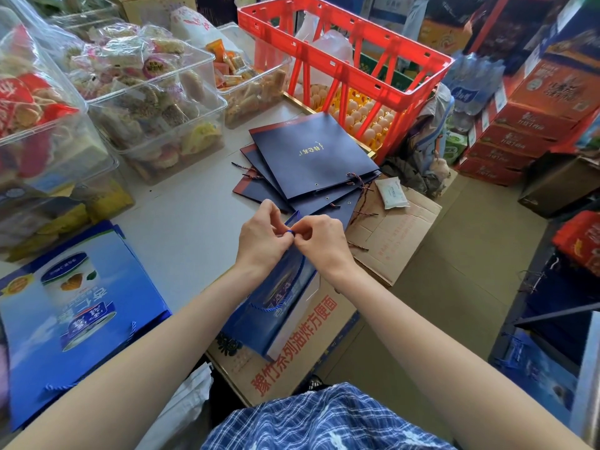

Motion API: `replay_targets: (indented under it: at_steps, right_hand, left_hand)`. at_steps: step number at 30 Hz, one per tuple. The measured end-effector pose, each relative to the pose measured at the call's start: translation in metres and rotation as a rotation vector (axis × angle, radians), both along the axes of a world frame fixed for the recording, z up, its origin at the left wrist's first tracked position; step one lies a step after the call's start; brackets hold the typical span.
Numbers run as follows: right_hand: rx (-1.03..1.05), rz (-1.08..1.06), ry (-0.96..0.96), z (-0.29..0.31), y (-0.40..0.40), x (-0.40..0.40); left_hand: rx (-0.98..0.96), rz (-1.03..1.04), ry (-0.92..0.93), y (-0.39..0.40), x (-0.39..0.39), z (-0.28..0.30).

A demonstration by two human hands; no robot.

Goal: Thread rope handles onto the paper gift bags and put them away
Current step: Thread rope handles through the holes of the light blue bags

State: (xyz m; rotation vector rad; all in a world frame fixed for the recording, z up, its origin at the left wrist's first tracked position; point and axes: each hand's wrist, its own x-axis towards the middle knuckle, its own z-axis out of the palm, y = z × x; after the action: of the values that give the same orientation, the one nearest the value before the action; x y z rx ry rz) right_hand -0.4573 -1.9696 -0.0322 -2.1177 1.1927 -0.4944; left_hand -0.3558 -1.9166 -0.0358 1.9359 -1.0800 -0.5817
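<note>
From the head camera, the left hand (264,237) and the right hand (319,237) meet at the top edge of a blue gift bag (276,303) held over a cardboard box (383,245); both pinch a short loop of blue rope (290,233) between curled fingertips, apparently working its end at the bag's hole, though whether it is being threaded or knotted cannot be told; lower on the same bag a second blue cord (268,308) already crosses its face, so one handle looks fitted. Ahead on the grey table (188,216) lies a fanned pile of navy bags (311,164); red-and-blue cords trail from several, while some eyelets look unthreaded. At the left lie blue printed bags (74,313) with rope ends showing, seemingly finished and set aside. By this showing the work is partway through.
</note>
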Motion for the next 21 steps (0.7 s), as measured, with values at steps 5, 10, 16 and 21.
replay_targets:
  at_steps: [5, 10, 16, 21]
  right_hand:
    - [0.178, 0.016, -0.078, 0.004, -0.008, -0.010]
    - [0.208, 0.025, -0.069, 0.004, -0.009, -0.011]
    - [0.220, 0.012, -0.073, 0.003, -0.012, -0.011]
    - [0.163, 0.064, -0.010, 0.004, -0.014, -0.008]
  left_hand:
    - [0.042, 0.001, 0.211, 0.000, 0.007, 0.000]
    - [0.039, 0.038, 0.362, 0.003, 0.008, -0.005]
    - [0.125, -0.046, 0.184, 0.000, 0.008, -0.003]
    - [0.202, -0.089, -0.047, 0.001, 0.007, -0.003]
